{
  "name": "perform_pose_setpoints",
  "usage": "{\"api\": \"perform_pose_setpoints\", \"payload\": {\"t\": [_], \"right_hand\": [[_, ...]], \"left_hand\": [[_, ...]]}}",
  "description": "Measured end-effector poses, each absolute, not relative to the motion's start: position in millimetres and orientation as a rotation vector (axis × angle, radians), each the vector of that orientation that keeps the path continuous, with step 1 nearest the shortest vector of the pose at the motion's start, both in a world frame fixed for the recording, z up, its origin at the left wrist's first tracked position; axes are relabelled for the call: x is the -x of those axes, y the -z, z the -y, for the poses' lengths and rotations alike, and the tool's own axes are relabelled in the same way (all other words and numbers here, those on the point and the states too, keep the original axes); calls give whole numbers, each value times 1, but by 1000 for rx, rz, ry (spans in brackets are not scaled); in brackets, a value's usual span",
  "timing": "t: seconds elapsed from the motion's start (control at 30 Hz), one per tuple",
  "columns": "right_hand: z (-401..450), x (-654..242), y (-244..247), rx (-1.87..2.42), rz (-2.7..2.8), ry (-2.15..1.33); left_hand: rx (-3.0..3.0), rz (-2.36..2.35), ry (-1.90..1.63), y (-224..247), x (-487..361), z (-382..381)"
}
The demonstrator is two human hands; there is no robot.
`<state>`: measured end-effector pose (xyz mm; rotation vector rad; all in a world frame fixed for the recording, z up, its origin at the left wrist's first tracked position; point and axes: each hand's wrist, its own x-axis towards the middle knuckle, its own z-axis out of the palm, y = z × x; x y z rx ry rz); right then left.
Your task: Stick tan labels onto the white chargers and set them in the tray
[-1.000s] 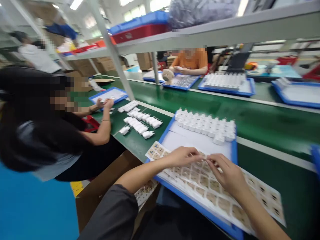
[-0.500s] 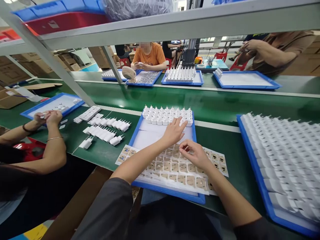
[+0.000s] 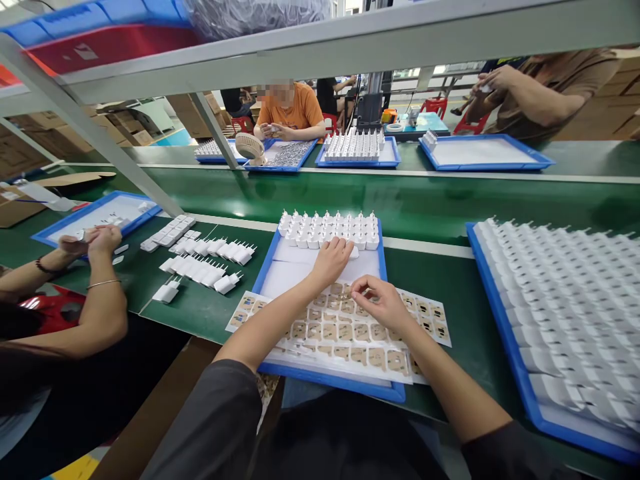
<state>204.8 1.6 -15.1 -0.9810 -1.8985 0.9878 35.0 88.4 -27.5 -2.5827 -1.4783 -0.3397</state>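
Observation:
A white plug-in charger [image 3: 355, 253] is at the fingertips of my left hand [image 3: 331, 261], which is closed on it just in front of the upright rows of white chargers [image 3: 320, 233]. These rows fill the back of a blue-rimmed tray [image 3: 270, 267]. My right hand [image 3: 381, 301] pinches thumb and forefinger together over the sheets of stickers [image 3: 330, 331]. A small tan sticker [image 3: 345, 296] seems to be at its fingertips, partly hidden. The sheets carry tan, rounded-square stickers on white backing and lie across the tray's front.
To the right stands a larger tray [image 3: 505, 333] packed with white chargers. Loose chargers [image 3: 200, 267] lie on the green bench at left, beside a co-worker's hands [image 3: 90, 241]. A shelf beam [image 3: 320, 50] crosses overhead. Across the bench are more trays [image 3: 485, 153] and people.
My left hand has drawn back from the charger rows, its spread fingers now closed on a charger. My right hand's thumb and forefinger have come together over the sticker sheet.

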Motion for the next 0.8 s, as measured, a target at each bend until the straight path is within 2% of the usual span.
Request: {"api": "perform_pose_setpoints", "payload": {"t": [0.3,0.37,0.5,0.57,0.67,0.8], "right_hand": [[-3,-207,12,1014,1821,-987],[-1,-208,7,1000,1779,-1023],[6,-207,-1,956,1691,-1114],[10,-205,-3,940,1661,-1162],[13,-203,-3,927,1607,-1253],[16,-200,-1,935,1504,-1338]], "left_hand": [[2692,1698,459,19,-10,-76],[2771,1734,593,12,0,-59],[2975,1719,1141,0,15,-21],[3026,1624,1305,-2,17,-8],[3013,1549,1416,-2,16,0],[3027,1532,1386,2,13,4]]}}
